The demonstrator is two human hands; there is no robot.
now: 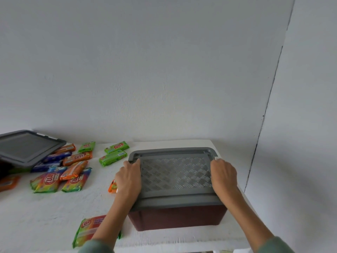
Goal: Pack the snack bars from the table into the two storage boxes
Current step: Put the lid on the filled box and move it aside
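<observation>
A dark red storage box (178, 219) stands on the white table (45, 212) at the right, covered by a grey patterned lid (175, 172). My left hand (128, 179) grips the lid's left edge and my right hand (223, 175) grips its right edge. A second box at the far left is mostly out of frame, with its grey lid (27, 147) lying tilted over it. Several snack bars (73, 168) in orange, green, blue and rainbow wrappers lie scattered between the two boxes. One rainbow bar (85, 229) lies near the front edge under my left forearm.
A small orange bar (112, 187) lies just left of my left hand. Two green bars (114, 155) sit behind it. An orange pack (8, 182) lies at the far left edge. A white wall rises right behind the table, and the table's right edge runs close beside the red box.
</observation>
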